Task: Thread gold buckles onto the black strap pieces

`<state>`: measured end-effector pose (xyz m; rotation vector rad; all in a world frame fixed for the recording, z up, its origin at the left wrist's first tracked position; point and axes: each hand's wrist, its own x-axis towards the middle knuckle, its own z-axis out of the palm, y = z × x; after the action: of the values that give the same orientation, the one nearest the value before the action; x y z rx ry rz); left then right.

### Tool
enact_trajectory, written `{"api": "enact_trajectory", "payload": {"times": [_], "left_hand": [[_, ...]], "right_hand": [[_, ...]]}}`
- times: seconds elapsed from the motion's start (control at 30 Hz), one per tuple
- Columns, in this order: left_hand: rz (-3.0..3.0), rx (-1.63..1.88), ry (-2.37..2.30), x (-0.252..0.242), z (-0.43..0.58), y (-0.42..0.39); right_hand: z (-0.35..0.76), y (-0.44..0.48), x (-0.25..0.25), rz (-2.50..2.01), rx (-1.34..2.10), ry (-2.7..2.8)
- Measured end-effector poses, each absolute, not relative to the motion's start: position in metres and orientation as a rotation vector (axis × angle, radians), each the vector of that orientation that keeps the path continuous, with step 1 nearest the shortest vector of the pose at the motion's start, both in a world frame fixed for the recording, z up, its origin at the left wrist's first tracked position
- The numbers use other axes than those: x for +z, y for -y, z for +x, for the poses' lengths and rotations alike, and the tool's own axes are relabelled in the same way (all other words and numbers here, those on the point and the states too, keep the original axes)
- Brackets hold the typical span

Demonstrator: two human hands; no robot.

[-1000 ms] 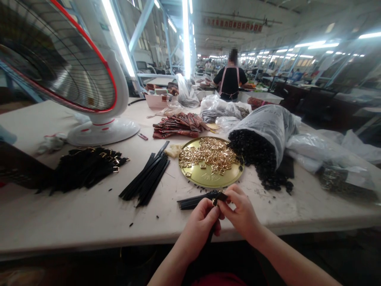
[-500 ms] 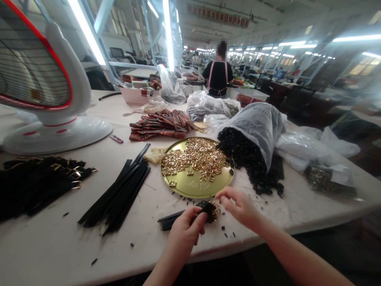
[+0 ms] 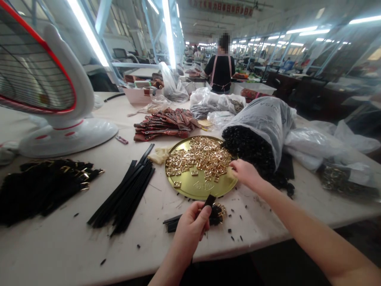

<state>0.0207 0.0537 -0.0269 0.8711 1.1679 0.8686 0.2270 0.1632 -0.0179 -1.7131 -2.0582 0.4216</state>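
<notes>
Between the thumb and fingers of my left hand (image 3: 195,222) is the end of a black strap (image 3: 210,200). Beneath it on the table lies a small bundle of black straps with gold buckles (image 3: 220,213), partly covered by the hand. My right hand (image 3: 245,171) reaches to the right rim of a round gold tray (image 3: 181,188), fingertips drawn together; whatever they pinch is hidden. Many small gold buckles (image 3: 205,153) lie on that tray. Beside the right hand, small black pieces (image 3: 248,141) spill from a translucent plastic bag (image 3: 264,119).
Loose black straps (image 3: 122,196) lie left of the tray, with a pile of buckled black straps (image 3: 44,186) farther left. A white fan (image 3: 68,135) stands behind them. Reddish-brown pieces (image 3: 166,124) are heaped behind the tray. A person (image 3: 220,71) stands in the background.
My right hand has moved from near the left hand up and right to the tray's edge. In the left hand, a strap end now points upward. The view has shifted slightly.
</notes>
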Motion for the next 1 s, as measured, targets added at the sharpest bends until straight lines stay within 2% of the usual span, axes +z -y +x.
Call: {"api": "enact_trajectory", "payload": {"times": [0.07, 0.13, 0.2, 0.3, 0.47, 0.57, 0.67, 0.83, 1.0], "left_hand": [[0.903, 0.902, -1.173, -0.024, 0.021, -0.053], [0.947, 0.949, -1.180, -0.020, 0.022, -0.052], [1.011, 0.987, -1.191, -0.018, 0.023, -0.048], [1.153, 1.026, -1.249, -0.018, 0.020, -0.038], [1.469, 0.999, -1.449, -0.018, 0.010, -0.019], [1.538, 0.942, -1.451, -0.016, 0.007, -0.013], [1.462, 0.902, -1.375, -0.017, 0.006, -0.012], [1.295, 0.887, -1.274, -0.023, 0.008, -0.012], [1.347, 0.911, -1.317, -0.026, 0.011, -0.011]], "right_hand": [[0.215, -0.139, -0.009, -1.566, 0.657, 2.023], [0.201, -0.112, -0.002, -1.322, 1.064, 1.788], [0.188, -0.089, 0.001, -1.168, 1.291, 1.562], [0.175, -0.066, 0.004, -1.145, 1.246, 1.539], [0.167, -0.047, 0.006, -1.136, 0.604, 1.975], [0.168, -0.040, 0.004, -1.115, 0.486, 2.089], [0.171, -0.036, 0.001, -1.097, 0.698, 1.956], [0.171, -0.034, -0.003, -1.190, 1.369, 1.410], [0.165, -0.034, -0.015, -1.122, 1.610, 1.113]]}}
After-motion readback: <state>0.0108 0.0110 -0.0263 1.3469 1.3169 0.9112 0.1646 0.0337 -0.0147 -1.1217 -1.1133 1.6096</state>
